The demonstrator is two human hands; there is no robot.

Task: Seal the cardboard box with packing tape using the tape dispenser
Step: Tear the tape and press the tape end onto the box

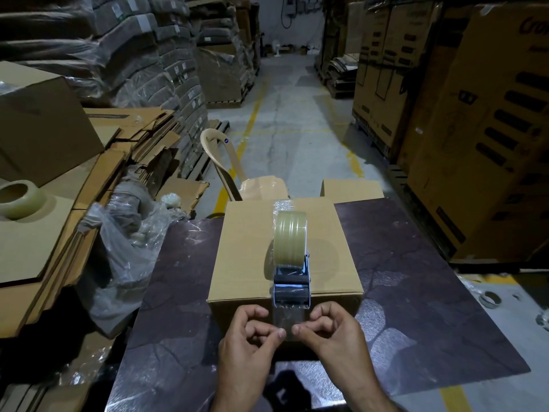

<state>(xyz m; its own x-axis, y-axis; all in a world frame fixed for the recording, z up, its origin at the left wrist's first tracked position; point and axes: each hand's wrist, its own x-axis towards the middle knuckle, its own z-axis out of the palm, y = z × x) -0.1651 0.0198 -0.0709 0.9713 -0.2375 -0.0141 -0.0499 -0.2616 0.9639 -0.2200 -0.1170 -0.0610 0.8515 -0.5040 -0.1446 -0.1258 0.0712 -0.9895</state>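
Head camera looks down at a brown cardboard box (279, 248) with its flaps closed. It sits on a dark, shiny table top (416, 307), right in front of the person.

A dark blue tape dispenser (291, 289) stands on top of the box, along the middle. Its long side runs from the far edge of the box to the near edge. Its roller end points at the person and sticks out a little over the near top edge. A fat roll of see-through yellowish tape (289, 236) stands up on its edge in the dispenser.

A strip of clear tape (282, 319) hangs down from the roller end over the front of the box. The left hand (246, 337) pinches the strip's left edge between thumb and first finger. The right hand (329, 334) pinches the right edge the same way. The other fingers of both hands are curled in. Some crinkly clear tape (280, 203) lies on the far top edge of the box.

No words show on the box or the dispenser. A tall brown carton (490, 129) on the right has big letters at the top, but they are cut off and too dim to read. White labels on the wrapped stacks (166, 63) are too small to read.

A spare tape roll (20, 197) lies on flat cardboard at the left. A tan plastic chair (219, 156) stands behind the box.
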